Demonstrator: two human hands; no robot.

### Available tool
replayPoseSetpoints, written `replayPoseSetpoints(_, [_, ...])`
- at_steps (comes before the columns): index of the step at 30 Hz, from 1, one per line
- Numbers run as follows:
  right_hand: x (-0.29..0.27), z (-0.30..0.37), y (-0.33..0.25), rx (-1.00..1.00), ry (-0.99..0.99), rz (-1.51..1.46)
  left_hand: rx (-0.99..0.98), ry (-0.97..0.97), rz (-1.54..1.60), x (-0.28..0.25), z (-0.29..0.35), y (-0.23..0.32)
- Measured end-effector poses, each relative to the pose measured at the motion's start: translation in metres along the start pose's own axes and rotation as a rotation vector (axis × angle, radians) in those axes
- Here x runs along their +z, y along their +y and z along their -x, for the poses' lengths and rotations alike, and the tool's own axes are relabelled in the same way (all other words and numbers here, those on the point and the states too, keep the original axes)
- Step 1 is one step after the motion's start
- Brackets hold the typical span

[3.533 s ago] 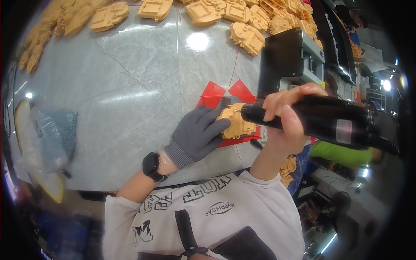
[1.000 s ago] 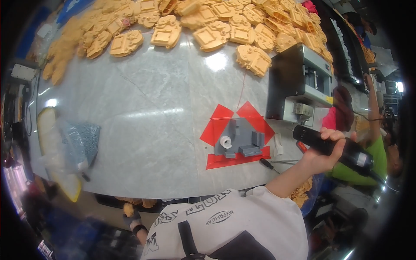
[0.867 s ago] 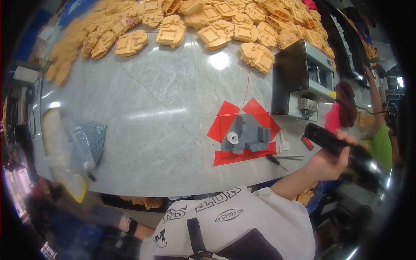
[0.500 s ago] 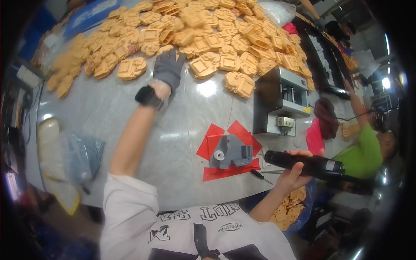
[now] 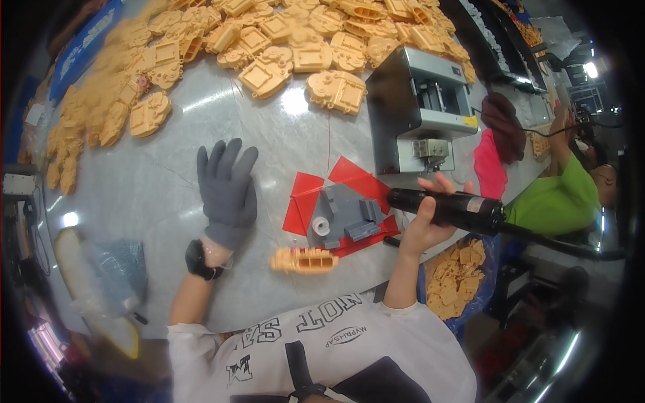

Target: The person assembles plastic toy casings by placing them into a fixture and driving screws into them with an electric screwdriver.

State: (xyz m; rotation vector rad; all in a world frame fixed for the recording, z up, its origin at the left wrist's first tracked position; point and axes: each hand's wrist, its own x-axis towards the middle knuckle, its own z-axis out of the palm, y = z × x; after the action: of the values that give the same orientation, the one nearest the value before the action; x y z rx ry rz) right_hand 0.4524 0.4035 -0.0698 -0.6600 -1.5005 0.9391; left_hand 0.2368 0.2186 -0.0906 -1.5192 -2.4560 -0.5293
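Note:
My left hand, in a dark grey glove, hovers or rests over the left-centre table with its fingers stretched apart and nothing in it. My right hand grips a black electric screwdriver, a thick cylinder with a cable at its right end. Left of the screwdriver lies a grey fixture bearing a white ring, stuck down with red tape. A single orange-yellow plastic housing, slightly blurred, is on edge between the fixture and my body, touched by neither hand.
Many orange-yellow housings are heaped along the far side. A black-and-silver machine stands beyond the fixture. At the right front hangs a blue bag of housings. A plastic bag lies left. A person in green sits at right.
My left hand has drawn back from the heap toward me. One housing now lies in front of the fixture, where none was. My right hand keeps hold of the screwdriver.

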Motion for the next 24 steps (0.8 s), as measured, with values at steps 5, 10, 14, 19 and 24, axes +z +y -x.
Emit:
replayPoseSetpoints(5, [0.006, -0.003, 0.005, 0.009, -0.035, -0.03, 0.173, -0.298, 0.581, -0.066, 0.021, 0.059])
replayPoseSetpoints(10, [0.012, -0.004, 0.006, 0.005, -0.049, -0.068, 0.102, -0.387, 0.732, -0.064, 0.074, 0.078])
replayPoseSetpoints(14, [0.007, -0.001, 0.011, -0.033, -0.057, -0.083, -0.121, -0.065, 0.482, -0.084, 0.101, 0.065])
replayPoseSetpoints(19, [0.006, 0.002, 0.012, -0.065, -0.08, -0.072, -0.006, -0.145, 0.411, -0.097, 0.116, 0.071])
replayPoseSetpoints(24, [0.004, 0.002, 0.008, -0.043, -0.112, -0.034, -0.325, 0.155, 0.103, -0.084, 0.09, 0.033])
